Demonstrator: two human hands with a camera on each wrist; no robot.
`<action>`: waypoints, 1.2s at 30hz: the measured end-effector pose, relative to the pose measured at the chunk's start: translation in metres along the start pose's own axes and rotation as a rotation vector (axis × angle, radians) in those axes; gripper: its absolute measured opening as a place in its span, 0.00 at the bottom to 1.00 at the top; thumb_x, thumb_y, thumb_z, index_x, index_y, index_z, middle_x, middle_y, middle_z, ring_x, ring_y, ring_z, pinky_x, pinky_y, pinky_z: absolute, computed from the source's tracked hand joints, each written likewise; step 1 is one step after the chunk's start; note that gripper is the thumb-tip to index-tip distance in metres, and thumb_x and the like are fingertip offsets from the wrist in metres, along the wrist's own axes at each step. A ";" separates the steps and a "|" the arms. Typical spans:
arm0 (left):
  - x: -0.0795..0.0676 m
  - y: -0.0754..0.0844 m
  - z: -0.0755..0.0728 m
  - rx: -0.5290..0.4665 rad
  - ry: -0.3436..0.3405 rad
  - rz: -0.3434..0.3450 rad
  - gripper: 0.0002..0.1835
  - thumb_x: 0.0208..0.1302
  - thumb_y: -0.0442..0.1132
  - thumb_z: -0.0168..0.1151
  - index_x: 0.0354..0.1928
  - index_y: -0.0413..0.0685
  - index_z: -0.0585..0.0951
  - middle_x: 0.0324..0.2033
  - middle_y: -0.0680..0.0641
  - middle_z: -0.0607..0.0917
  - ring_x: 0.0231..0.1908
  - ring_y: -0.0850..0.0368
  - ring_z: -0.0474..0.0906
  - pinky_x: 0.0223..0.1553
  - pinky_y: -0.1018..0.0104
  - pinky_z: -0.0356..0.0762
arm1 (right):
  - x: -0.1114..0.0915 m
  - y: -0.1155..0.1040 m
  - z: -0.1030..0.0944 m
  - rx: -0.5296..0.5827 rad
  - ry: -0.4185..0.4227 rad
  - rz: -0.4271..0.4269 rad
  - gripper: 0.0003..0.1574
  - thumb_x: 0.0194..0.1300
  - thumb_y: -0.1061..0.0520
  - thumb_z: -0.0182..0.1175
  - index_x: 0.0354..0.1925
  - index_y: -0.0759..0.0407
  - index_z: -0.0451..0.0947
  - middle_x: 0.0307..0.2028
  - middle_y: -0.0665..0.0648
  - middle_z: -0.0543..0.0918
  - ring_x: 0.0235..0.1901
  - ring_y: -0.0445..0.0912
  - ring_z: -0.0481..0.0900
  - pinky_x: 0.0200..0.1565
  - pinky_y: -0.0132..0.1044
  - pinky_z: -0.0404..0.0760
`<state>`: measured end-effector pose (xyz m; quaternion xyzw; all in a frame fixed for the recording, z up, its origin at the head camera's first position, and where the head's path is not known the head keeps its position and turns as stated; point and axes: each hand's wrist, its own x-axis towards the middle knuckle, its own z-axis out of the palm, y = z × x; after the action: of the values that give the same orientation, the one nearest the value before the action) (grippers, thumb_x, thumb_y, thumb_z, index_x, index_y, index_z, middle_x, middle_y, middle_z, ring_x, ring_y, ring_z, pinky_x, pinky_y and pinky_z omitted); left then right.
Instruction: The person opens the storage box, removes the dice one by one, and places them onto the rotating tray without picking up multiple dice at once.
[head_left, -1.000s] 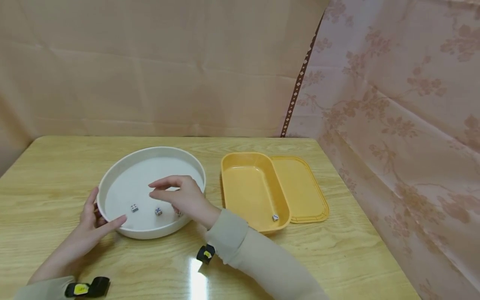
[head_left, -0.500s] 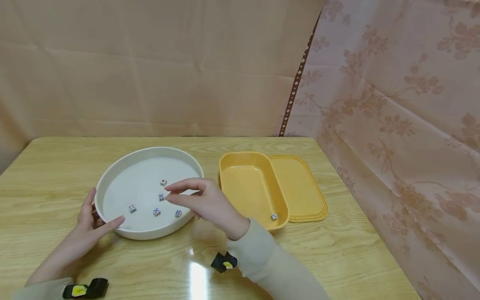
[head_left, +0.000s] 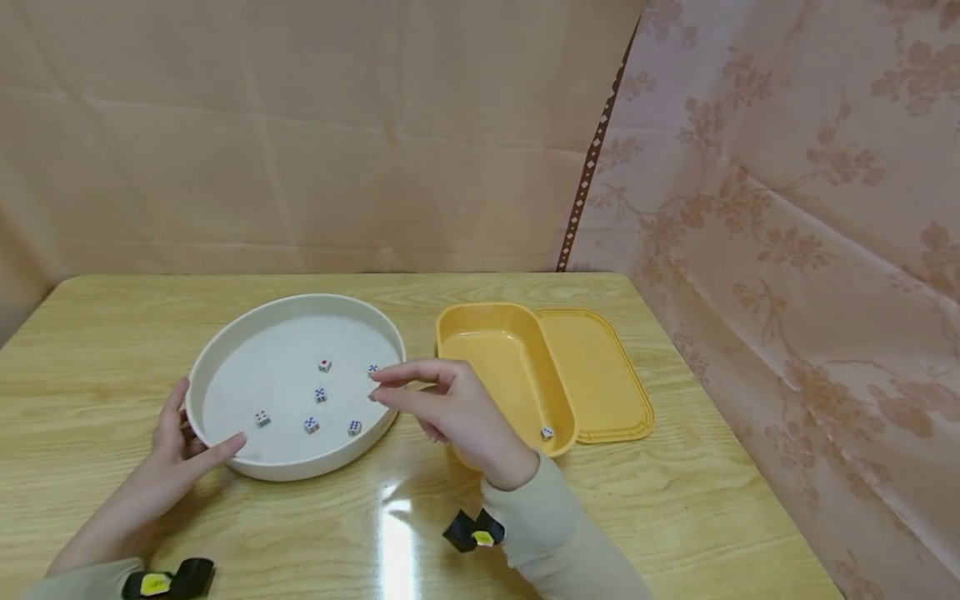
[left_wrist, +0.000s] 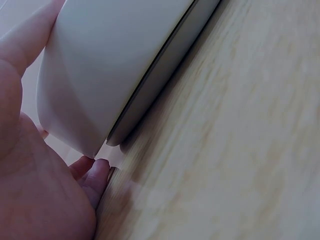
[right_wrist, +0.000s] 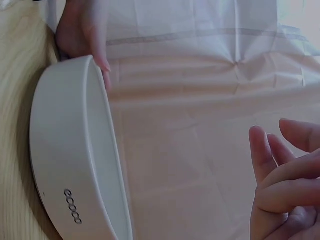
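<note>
My left hand (head_left: 176,450) grips the near-left side of a round white tray (head_left: 296,472), thumb over the rim and fingers outside the wall. In the left wrist view the fingers (left_wrist: 95,182) reach toward the tray's underside. Several small white dice (head_left: 311,425) lie scattered inside, one showing a red dot (head_left: 325,365). Over the tray's right rim hovers my right hand (head_left: 457,408), thumb and forefinger apart with nothing seen between them. One die (head_left: 372,370) shows just past its forefinger tip. The right wrist view shows these fingers (right_wrist: 260,150) loosely bent above the tray.
Right of the tray stands a yellow rectangular box (head_left: 487,329), partly covered by my right hand, with a single die (head_left: 547,433) at its near end. A flat yellow lid (head_left: 600,375) lies beside it. Cloth curtains (head_left: 337,150) hang behind the wooden table (head_left: 712,517).
My right hand has drawn back rightward from over the tray's middle, uncovering more dice. One die now shows at the tray's right side by the forefinger. The left hand keeps its grip.
</note>
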<state>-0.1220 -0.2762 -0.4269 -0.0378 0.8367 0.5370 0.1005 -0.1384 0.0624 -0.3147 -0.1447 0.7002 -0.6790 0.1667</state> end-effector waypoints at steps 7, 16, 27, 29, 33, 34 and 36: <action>0.000 0.003 -0.001 0.005 -0.008 -0.015 0.59 0.73 0.51 0.54 0.70 0.57 0.10 0.74 0.27 0.28 0.70 0.27 0.43 0.51 0.94 0.56 | -0.005 0.001 -0.020 -0.024 0.073 -0.011 0.16 0.64 0.56 0.66 0.50 0.59 0.85 0.25 0.43 0.84 0.11 0.39 0.59 0.15 0.29 0.56; 0.000 0.002 0.000 -0.002 -0.012 -0.008 0.58 0.74 0.51 0.54 0.69 0.56 0.10 0.74 0.27 0.28 0.70 0.27 0.42 0.52 0.94 0.55 | -0.010 0.009 -0.040 -0.069 0.126 0.008 0.16 0.65 0.55 0.66 0.50 0.58 0.85 0.33 0.46 0.88 0.12 0.39 0.60 0.16 0.28 0.57; 0.000 -0.001 0.000 -0.005 -0.003 -0.011 0.58 0.74 0.51 0.54 0.70 0.59 0.11 0.74 0.28 0.27 0.70 0.27 0.42 0.51 0.95 0.54 | -0.012 0.016 -0.066 -0.087 0.149 0.006 0.19 0.67 0.56 0.63 0.53 0.65 0.82 0.33 0.42 0.88 0.12 0.37 0.59 0.17 0.27 0.56; 0.000 -0.002 0.000 -0.003 0.005 0.000 0.58 0.74 0.51 0.54 0.70 0.60 0.11 0.74 0.28 0.28 0.70 0.27 0.43 0.49 0.95 0.56 | -0.013 0.016 -0.069 -0.082 0.156 0.017 0.18 0.67 0.56 0.63 0.53 0.63 0.83 0.35 0.43 0.89 0.12 0.37 0.59 0.17 0.27 0.56; 0.001 -0.003 0.000 0.002 0.007 0.002 0.58 0.74 0.50 0.55 0.70 0.61 0.11 0.74 0.28 0.27 0.70 0.27 0.43 0.48 0.95 0.57 | -0.015 0.016 -0.075 -0.069 0.177 0.051 0.17 0.67 0.54 0.64 0.52 0.59 0.84 0.37 0.46 0.89 0.12 0.37 0.59 0.17 0.27 0.56; 0.001 -0.002 0.000 -0.003 0.001 0.000 0.58 0.74 0.51 0.54 0.70 0.61 0.11 0.74 0.28 0.27 0.70 0.27 0.42 0.49 0.94 0.57 | -0.015 0.016 -0.076 -0.068 0.182 0.057 0.17 0.67 0.54 0.64 0.52 0.58 0.84 0.37 0.46 0.88 0.13 0.38 0.59 0.17 0.27 0.56; 0.002 -0.002 0.000 -0.022 -0.007 -0.001 0.58 0.74 0.51 0.54 0.70 0.60 0.11 0.74 0.29 0.26 0.71 0.27 0.41 0.48 0.94 0.59 | -0.017 0.017 -0.079 -0.073 0.191 0.068 0.17 0.67 0.53 0.65 0.52 0.57 0.84 0.37 0.46 0.88 0.13 0.38 0.59 0.18 0.28 0.56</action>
<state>-0.1234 -0.2769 -0.4286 -0.0374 0.8303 0.5464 0.1032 -0.1568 0.1416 -0.3292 -0.0613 0.7417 -0.6575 0.1170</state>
